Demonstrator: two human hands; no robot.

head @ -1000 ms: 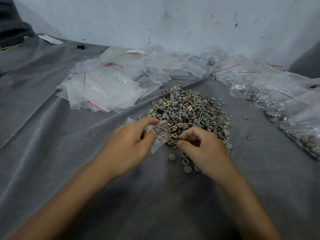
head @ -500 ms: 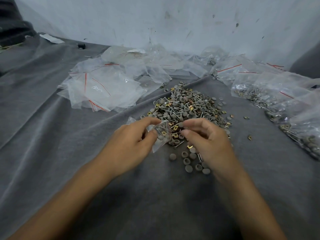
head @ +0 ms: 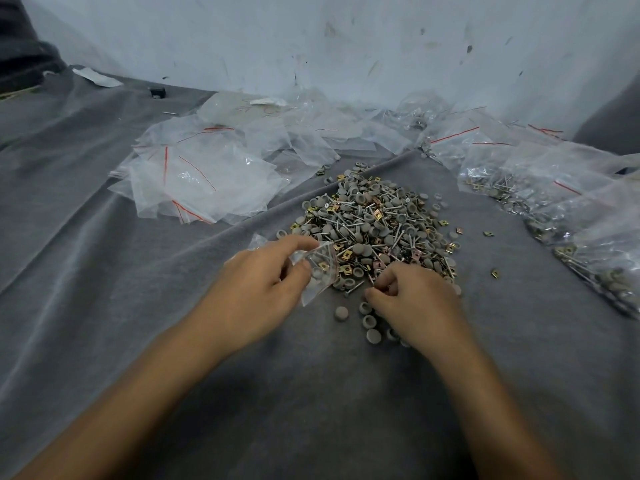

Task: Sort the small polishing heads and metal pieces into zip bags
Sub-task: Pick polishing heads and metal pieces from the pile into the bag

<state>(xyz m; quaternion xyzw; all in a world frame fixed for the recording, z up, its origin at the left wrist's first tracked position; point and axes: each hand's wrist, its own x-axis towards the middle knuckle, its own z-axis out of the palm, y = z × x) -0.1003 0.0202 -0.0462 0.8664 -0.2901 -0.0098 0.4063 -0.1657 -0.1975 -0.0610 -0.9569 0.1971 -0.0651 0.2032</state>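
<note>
Sideways, left hand (head: 256, 289) pinches zip bag (head: 320, 271), mouth toward pile (head: 374, 223); right hand's (head: 415, 303) grip unclear.

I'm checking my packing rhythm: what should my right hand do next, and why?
Probably close on a piece and carry it to the zip bag. The left hand pinches that bag beside the pile, a few pieces inside, while the right hand has its fingers curled at the pile's near edge; whether they hold a piece is too blurred to tell.
</note>
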